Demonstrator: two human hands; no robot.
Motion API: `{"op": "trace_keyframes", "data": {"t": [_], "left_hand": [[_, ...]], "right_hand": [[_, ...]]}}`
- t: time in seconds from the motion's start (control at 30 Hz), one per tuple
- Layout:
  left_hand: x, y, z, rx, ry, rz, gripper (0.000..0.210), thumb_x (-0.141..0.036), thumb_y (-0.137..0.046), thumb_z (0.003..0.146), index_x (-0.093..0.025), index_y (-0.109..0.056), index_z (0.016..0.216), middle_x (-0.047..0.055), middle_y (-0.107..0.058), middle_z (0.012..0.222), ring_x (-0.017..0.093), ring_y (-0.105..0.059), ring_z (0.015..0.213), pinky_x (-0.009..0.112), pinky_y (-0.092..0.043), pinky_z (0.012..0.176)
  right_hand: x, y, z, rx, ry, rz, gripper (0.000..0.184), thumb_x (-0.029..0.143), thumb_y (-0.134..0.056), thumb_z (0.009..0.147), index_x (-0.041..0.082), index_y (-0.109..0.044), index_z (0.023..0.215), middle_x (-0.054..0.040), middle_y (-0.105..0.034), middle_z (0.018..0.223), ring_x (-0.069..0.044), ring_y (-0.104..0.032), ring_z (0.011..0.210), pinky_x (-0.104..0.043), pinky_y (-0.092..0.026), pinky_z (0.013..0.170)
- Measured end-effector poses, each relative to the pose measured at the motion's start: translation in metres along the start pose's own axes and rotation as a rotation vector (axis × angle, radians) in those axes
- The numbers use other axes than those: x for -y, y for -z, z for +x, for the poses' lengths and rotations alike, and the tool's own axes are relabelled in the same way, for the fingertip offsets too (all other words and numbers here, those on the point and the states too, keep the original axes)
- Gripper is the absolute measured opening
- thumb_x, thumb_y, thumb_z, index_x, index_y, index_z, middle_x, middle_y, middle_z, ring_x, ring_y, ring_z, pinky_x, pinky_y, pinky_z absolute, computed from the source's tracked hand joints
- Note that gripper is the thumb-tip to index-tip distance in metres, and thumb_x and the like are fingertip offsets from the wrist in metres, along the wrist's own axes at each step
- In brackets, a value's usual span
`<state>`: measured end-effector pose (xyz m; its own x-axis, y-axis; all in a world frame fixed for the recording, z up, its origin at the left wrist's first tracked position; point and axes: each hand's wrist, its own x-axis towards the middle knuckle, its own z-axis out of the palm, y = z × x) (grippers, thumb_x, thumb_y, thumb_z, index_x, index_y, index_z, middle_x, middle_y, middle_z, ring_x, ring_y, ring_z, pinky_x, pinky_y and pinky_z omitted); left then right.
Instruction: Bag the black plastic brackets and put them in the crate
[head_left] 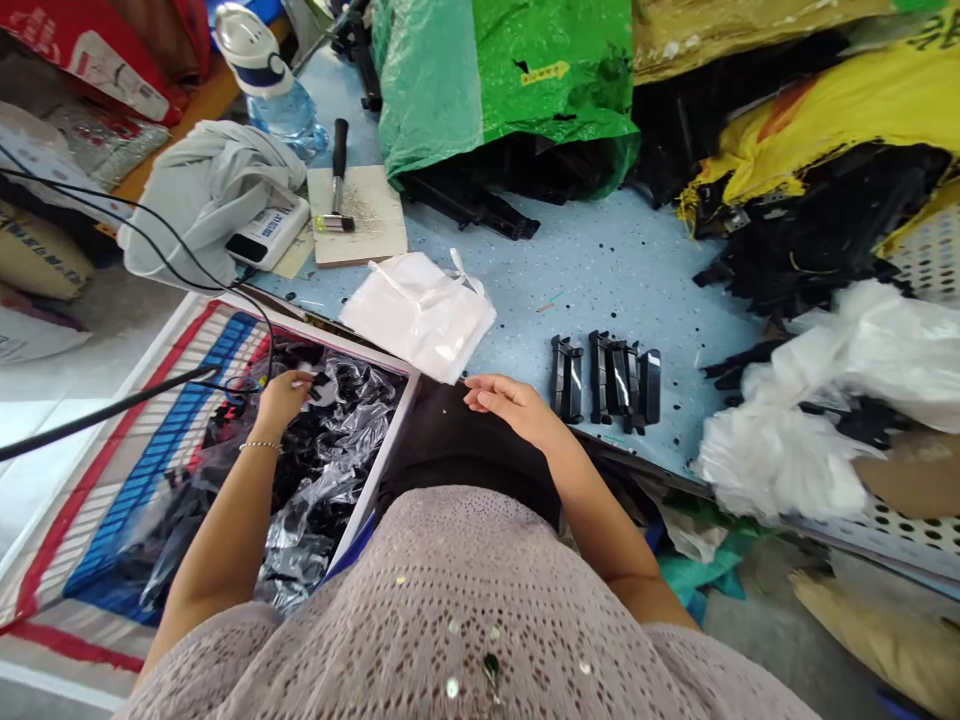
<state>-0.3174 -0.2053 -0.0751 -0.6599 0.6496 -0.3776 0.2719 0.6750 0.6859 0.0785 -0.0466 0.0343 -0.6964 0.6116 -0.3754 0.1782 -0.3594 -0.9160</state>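
Observation:
My left hand (283, 402) reaches over a striped bin at my left, its fingers pinched together. A small dark piece (322, 383) shows at the fingertips; whether the fingers grip it is unclear. Under that hand lie black parts and crumpled clear plastic bags (349, 425). My right hand (517, 408) is at the table's front edge, fingers stretched out and holding nothing visible. Just beyond it is a flat white plastic bag (431, 320). To its right, several black plastic parts (606, 378) stand in a row on the blue table (600, 260).
A hammer (339, 180) rests on a wooden board (367, 235). Beside it are a white device (268, 232) and a water bottle (274, 90). Green (525, 80) and yellow (840, 110) sacks spill black parts at the back. White bags (795, 430) bunch at right.

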Motion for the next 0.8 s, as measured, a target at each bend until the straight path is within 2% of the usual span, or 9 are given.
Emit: {"op": "trace_keyframes", "data": {"t": [0.13,0.27,0.33,0.43,0.5,0.57,0.67,0.73,0.8], "left_hand": [[0.004,-0.008,0.025,-0.122,0.081,0.136,0.012,-0.013,-0.064,0.072,-0.019,-0.056,0.065,-0.006,-0.043,0.049,0.015,-0.05,0.06,0.032,-0.045,0.079],[-0.025,-0.018,0.024,-0.18,0.043,0.166,0.003,-0.016,-0.064,0.073,-0.017,-0.062,0.075,0.001,-0.06,0.066,0.021,-0.061,0.075,0.035,-0.049,0.085],[-0.052,-0.031,0.006,-0.218,-0.054,0.16,0.01,-0.025,-0.064,0.079,-0.017,-0.065,0.085,0.003,-0.066,0.078,0.021,-0.063,0.079,0.034,-0.051,0.085],[-0.108,-0.067,-0.037,-0.161,-0.408,0.133,0.016,-0.035,-0.062,0.087,-0.019,-0.065,0.091,0.004,-0.066,0.084,0.02,-0.063,0.076,0.032,-0.053,0.078],[-0.148,-0.098,-0.063,-0.097,-0.689,0.172,0.018,-0.036,-0.067,0.086,-0.019,-0.063,0.089,0.009,-0.066,0.093,0.023,-0.065,0.084,0.034,-0.054,0.079],[-0.179,-0.126,-0.075,-0.078,-0.811,0.247,0.025,-0.037,-0.073,0.082,-0.018,-0.063,0.093,0.015,-0.066,0.105,0.03,-0.064,0.1,0.04,-0.054,0.087],[-0.201,-0.145,-0.066,-0.031,-0.724,0.24,0.009,-0.025,-0.061,0.09,-0.017,-0.063,0.091,0.017,-0.067,0.104,0.03,-0.065,0.101,0.042,-0.053,0.087],[-0.201,-0.143,-0.051,0.062,-0.602,0.071,0.009,-0.021,-0.057,0.09,-0.018,-0.064,0.084,0.011,-0.068,0.093,0.025,-0.065,0.089,0.038,-0.051,0.081],[-0.196,-0.135,-0.039,0.177,-0.468,-0.178,0.012,-0.028,-0.069,0.082,-0.019,-0.062,0.077,0.004,-0.065,0.078,0.019,-0.061,0.074,0.032,-0.048,0.071]], "right_hand": [[0.001,0.024,-0.017,-0.132,0.03,-0.241,0.033,0.038,-0.063,0.097,0.023,-0.07,0.126,-0.0077,-0.076,0.113,-0.021,-0.072,0.102,-0.04,-0.057,0.097],[0.005,0.055,-0.044,-0.509,0.033,-0.859,0.036,0.037,-0.056,0.1,0.02,-0.065,0.13,-0.0139,-0.07,0.124,-0.028,-0.069,0.109,-0.043,-0.055,0.095],[0.006,0.066,-0.054,-0.636,-0.124,-1.132,0.039,0.038,-0.057,0.099,0.016,-0.062,0.131,-0.0186,-0.068,0.126,-0.032,-0.069,0.109,-0.044,-0.054,0.09],[0.002,0.075,-0.06,-0.621,-0.37,-1.263,0.048,0.041,-0.059,0.099,0.013,-0.054,0.138,-0.0212,-0.069,0.125,-0.036,-0.071,0.109,-0.043,-0.054,0.086],[-0.002,0.079,-0.06,-0.579,-0.421,-1.252,0.051,0.041,-0.058,0.1,0.011,-0.051,0.141,-0.0219,-0.071,0.124,-0.036,-0.071,0.109,-0.043,-0.052,0.087],[-0.008,0.086,-0.061,-0.557,-0.418,-1.225,0.047,0.039,-0.058,0.099,0.01,-0.056,0.135,-0.0227,-0.072,0.122,-0.037,-0.07,0.111,-0.044,-0.051,0.09],[-0.017,0.099,-0.066,-0.569,-0.346,-1.042,0.032,0.037,-0.058,0.095,0.015,-0.068,0.116,-0.0175,-0.075,0.112,-0.034,-0.07,0.107,-0.044,-0.051,0.092],[-0.02,0.102,-0.066,-0.564,-0.246,-0.716,0.029,0.04,-0.06,0.09,0.019,-0.07,0.11,-0.0114,-0.076,0.106,-0.029,-0.071,0.1,-0.041,-0.054,0.088],[-0.019,0.094,-0.058,-0.497,-0.147,-0.3,0.033,0.047,-0.065,0.086,0.022,-0.07,0.108,-0.0071,-0.076,0.101,-0.025,-0.072,0.091,-0.038,-0.058,0.079]]}}
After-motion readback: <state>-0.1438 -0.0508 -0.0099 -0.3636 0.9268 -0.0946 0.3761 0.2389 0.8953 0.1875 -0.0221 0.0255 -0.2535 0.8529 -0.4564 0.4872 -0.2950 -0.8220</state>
